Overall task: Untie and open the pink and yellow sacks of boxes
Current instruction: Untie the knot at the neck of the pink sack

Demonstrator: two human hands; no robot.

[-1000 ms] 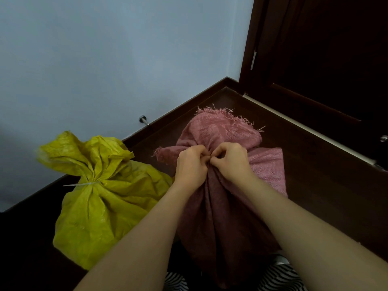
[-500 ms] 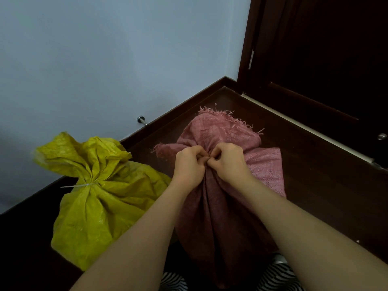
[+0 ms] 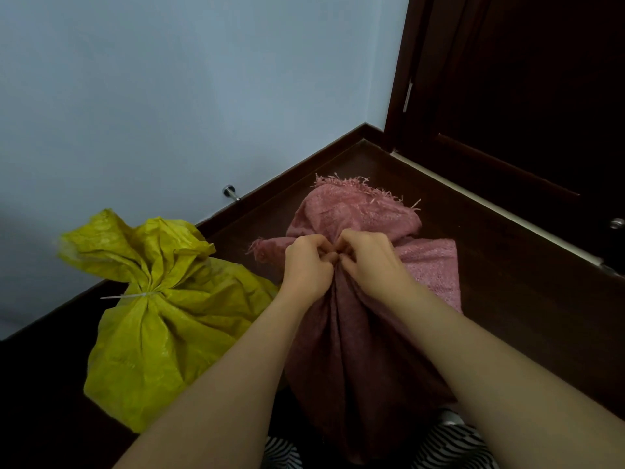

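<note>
A pink woven sack stands on the dark floor right in front of me, its frayed mouth gathered at the neck. My left hand and my right hand meet at that neck, fingers curled and pinching the tie there; the tie itself is hidden under my fingers. To the left lies a yellow woven sack, its neck cinched by a white tie with the top fanned out above it.
A pale blue wall with a dark skirting board runs behind the sacks, with a metal door stopper low on it. A dark wooden door fills the right. Striped fabric shows at the bottom edge.
Both hands stay at the pink sack's neck with only small finger movement. The view has shifted slightly; the sacks have not moved.
</note>
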